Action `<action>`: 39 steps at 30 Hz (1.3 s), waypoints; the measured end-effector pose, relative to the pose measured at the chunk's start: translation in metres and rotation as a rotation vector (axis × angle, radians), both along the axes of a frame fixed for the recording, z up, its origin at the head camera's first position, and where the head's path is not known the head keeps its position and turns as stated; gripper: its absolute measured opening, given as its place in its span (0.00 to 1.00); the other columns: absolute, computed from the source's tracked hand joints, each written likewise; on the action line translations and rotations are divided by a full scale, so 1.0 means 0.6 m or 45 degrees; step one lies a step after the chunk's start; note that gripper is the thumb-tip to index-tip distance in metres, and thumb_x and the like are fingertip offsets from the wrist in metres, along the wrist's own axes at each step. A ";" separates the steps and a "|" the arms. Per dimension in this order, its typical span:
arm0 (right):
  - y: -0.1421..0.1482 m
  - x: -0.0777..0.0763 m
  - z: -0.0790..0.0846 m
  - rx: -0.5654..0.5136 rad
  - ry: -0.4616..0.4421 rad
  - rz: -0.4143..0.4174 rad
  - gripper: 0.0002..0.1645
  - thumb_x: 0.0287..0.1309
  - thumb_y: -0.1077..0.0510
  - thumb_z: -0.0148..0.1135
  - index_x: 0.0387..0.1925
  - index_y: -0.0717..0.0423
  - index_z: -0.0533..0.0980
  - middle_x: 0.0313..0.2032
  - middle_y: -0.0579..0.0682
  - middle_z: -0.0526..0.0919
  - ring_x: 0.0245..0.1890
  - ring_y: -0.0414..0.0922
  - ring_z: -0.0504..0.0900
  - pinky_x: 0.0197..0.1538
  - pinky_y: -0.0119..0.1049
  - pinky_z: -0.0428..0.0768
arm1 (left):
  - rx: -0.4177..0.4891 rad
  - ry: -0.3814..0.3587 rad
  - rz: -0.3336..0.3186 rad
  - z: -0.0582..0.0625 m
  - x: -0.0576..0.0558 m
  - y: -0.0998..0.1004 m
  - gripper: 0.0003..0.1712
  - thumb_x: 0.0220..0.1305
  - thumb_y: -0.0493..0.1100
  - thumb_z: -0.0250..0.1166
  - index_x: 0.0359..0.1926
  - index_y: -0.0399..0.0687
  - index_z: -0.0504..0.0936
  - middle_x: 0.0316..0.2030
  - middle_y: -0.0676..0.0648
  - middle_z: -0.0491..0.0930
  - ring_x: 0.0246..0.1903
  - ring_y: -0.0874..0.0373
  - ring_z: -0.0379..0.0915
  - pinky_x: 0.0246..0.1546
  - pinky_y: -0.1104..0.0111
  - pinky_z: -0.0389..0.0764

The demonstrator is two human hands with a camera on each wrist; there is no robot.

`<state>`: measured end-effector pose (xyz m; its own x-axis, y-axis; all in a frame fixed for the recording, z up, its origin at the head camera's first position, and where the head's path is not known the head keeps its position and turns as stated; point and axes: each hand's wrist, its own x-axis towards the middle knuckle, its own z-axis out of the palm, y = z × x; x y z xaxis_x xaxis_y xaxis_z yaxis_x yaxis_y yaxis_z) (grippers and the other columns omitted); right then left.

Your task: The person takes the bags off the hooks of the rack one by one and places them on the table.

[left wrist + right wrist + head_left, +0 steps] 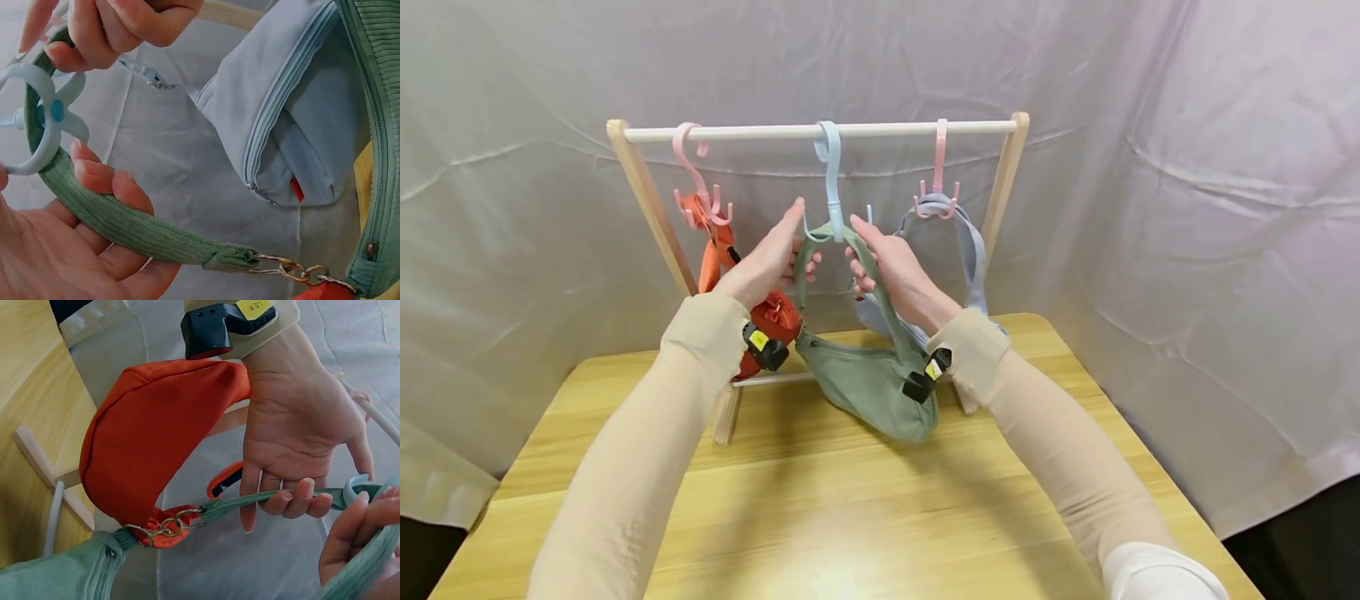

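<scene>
A green corduroy shoulder bag (pixel 868 387) hangs by its strap from the middle light-blue hook (pixel 832 179). The strap (pixel 112 219) runs over the prongs in a loop, its end joined to the bag by metal rings (pixel 294 267). On the left side of the loop, my left hand (pixel 767 260) holds the strap, fingers curled over it and thumb pointing up near a prong. My right hand (pixel 898 271) grips the other side of the strap close to the hook, thumb likewise raised. The bag's body dangles below, partly covered by the right wrist camera.
A white rail (pixel 752 132) on a wooden stand (pixel 647 196) carries the hooks. An orange bag (pixel 156 437) hangs on the left pink hook (pixel 692 171), a pale-blue bag (pixel 275 94) on the right pink hook (pixel 939 158). Beneath is a wooden table (pixel 820 517); grey curtains (pixel 1210 208) surround it.
</scene>
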<state>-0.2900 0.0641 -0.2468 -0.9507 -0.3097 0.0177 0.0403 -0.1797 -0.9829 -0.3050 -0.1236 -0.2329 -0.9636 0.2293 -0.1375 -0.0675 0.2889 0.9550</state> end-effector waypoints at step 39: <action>-0.013 -0.006 0.038 0.213 0.059 -0.240 0.31 0.57 0.35 0.68 0.15 0.52 0.71 0.07 0.40 0.59 0.11 0.36 0.54 0.22 0.33 0.59 | 0.244 0.062 0.042 0.031 -0.004 -0.011 0.18 0.78 0.55 0.48 0.32 0.51 0.71 0.20 0.55 0.63 0.26 0.60 0.60 0.39 0.67 0.66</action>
<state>-0.2939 0.0565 -0.2243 -0.9913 -0.1292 0.0261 -0.0245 -0.0142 -0.9996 -0.3074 -0.1302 -0.2141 -0.9755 0.2147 -0.0476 -0.0265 0.1001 0.9946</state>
